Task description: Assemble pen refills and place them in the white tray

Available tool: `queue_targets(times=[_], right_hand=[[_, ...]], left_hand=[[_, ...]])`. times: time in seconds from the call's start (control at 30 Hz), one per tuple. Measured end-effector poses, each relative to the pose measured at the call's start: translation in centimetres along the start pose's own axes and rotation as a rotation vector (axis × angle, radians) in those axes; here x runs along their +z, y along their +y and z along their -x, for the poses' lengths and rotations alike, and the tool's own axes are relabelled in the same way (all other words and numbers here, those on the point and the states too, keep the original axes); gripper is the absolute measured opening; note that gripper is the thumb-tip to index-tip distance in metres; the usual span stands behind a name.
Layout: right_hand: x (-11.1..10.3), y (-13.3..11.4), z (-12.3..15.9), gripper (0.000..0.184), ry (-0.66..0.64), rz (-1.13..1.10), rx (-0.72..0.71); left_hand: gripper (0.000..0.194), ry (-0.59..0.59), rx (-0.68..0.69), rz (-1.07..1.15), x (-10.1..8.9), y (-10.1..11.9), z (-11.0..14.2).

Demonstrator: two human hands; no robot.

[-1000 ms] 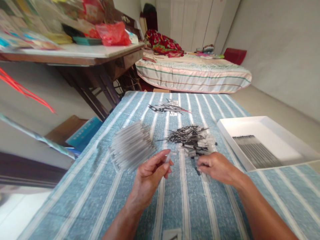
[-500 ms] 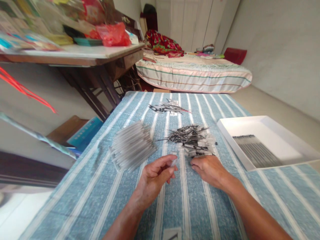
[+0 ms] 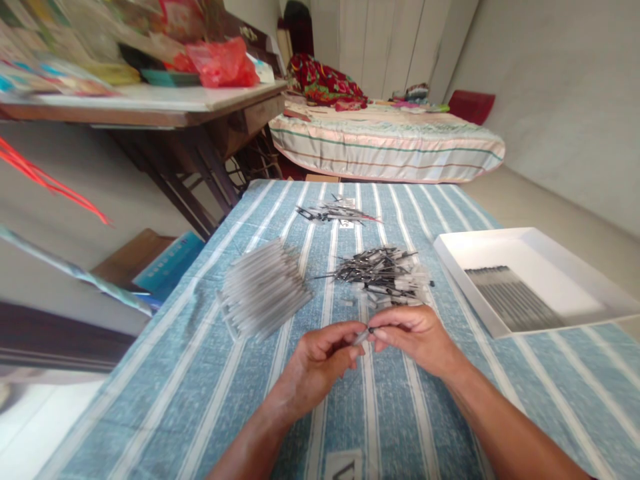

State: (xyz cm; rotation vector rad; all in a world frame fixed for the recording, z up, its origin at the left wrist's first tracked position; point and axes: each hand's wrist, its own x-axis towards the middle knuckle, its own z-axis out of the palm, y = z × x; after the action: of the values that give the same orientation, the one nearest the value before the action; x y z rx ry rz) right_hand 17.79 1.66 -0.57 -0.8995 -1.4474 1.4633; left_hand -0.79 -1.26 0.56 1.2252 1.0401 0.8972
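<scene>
My left hand (image 3: 323,360) pinches a small clear plastic piece (image 3: 360,339), perhaps a pen cap, between thumb and fingers. Against its far end, my right hand (image 3: 420,337) grips a tiny black part (image 3: 371,330) in its fingertips. The two hands nearly meet over the striped cloth (image 3: 345,400). Just beyond them lies a heap of small black and clear pen parts (image 3: 383,270). To the left rests a stack of clear pen barrels (image 3: 265,290), lying side by side.
A white box lid or tray (image 3: 473,313) at the right holds a row of dark-tipped pens (image 3: 510,300). Farther back is a small pile of thin refill-like sticks (image 3: 337,212). A cluttered desk (image 3: 220,100) stands at the left, a bed (image 3: 390,143) behind the table.
My right hand has come away from the heap of parts and moved left to my left hand, bringing a black part against the clear piece. My left hand has shifted slightly right.
</scene>
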Motion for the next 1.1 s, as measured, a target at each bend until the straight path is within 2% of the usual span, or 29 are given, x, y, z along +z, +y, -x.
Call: queue_targets(times=[0.23,0.4,0.83,1.1], right_hand=[[-0.2,0.2,0.0,0.013,-0.029,0.042,-0.013],[-0.4,0.4,0.0,0.015,-0.057,0.072,-0.008],[-0.5,-0.1,0.1,0.015,-0.158,0.320,-0.135],[-0.4,0.6,0.1,0.018,-0.141,0.209,-0.005]], left_hand=[[0.024,-0.049,0.014,-0.076,-0.1,0.0,0.0],[0.024,-0.043,0.020,-0.104,-0.2,-0.2,0.0],[0.024,-0.097,0.020,-0.121,0.0,0.6,0.1],[0.020,-0.076,-0.046,-0.015,-0.1,0.8,0.1]])
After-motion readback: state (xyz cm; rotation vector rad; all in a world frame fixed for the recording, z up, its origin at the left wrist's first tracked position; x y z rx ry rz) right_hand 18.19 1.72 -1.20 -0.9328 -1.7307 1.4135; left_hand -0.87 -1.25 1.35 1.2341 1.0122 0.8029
